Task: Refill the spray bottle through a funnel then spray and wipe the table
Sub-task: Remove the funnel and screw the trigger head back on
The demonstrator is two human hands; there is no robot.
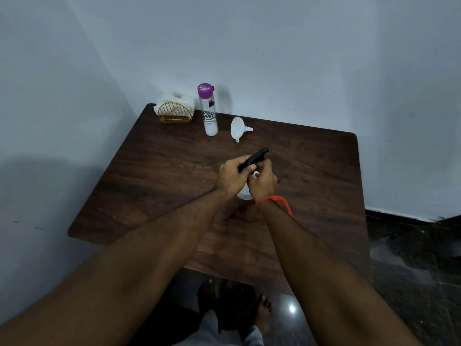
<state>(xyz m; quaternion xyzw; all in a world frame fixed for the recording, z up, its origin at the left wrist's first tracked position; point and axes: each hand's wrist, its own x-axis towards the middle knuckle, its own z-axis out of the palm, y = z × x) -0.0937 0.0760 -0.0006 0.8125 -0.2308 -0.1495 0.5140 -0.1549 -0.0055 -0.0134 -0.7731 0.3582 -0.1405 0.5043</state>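
Dark wood-grain table [154,171] set into the corner of two pale walls; all positions below taken from the spray bottle [244,193] standing near the table's middle.

Spray bottle: clear body, mostly hidden behind both hands, only a bit of its lower part and base showing between the wrists. Black trigger head [254,159] sits at its top, nozzle pointing away from the person and to the right, tilted up.

Left hand [230,176]: fingers curled over the rear of the black trigger head, thumb laid along it, gripping it.

Right hand [263,181]: fingers curled round the bottle's neck and upper body just under the head, holding it. An orange thread [275,199] is tied round this wrist, loose end hanging toward the person. The two hands touch each other.

Beyond the bottle, farther from the person: a white funnel [239,128] lying on its side, spout pointing right, well apart from the hands.

Beyond and slightly left of the bottle: a tall clear water bottle [209,113] with a purple cap, upright, near the funnel but not touching it.

Farther left of that, at the table's far corner: a gold wire holder [175,113] with white tissues [174,99] standing in it.

Below the near table edge: dark glossy floor, bare feet visible
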